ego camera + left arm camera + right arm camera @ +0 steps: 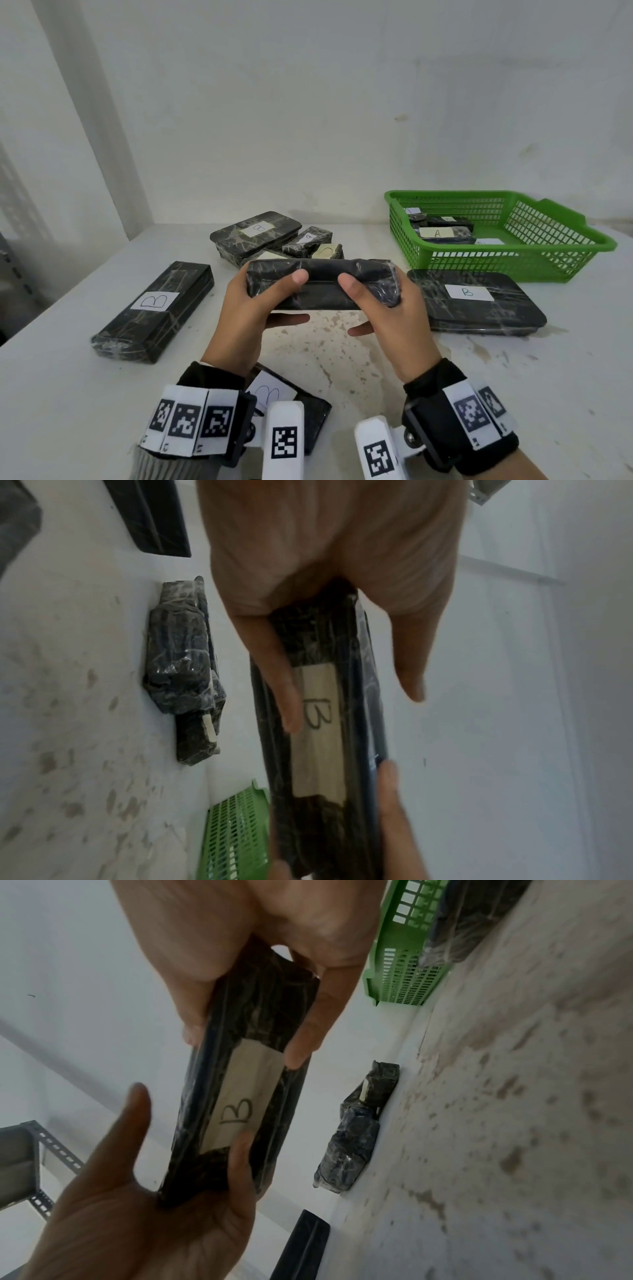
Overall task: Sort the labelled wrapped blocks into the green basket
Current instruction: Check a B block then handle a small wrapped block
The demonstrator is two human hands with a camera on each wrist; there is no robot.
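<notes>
wrapped block (322, 287) sits lifted above the white counter (68, 394), held lengthwise between both hands, its b label (240, 1096) facing away from the person. going left to right: a long b block (154, 308) lies flat at the left; the left hand (246, 308) grips the block's left end, thumb on top, fingers underneath; the right hand (394, 308) grips the right end the same way; a flat b block (476, 301) lies just beside it; the green basket (582, 246) stands behind, with a-labelled blocks (442, 233) inside.

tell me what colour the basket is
Green basket, best seen in the head view.
</notes>
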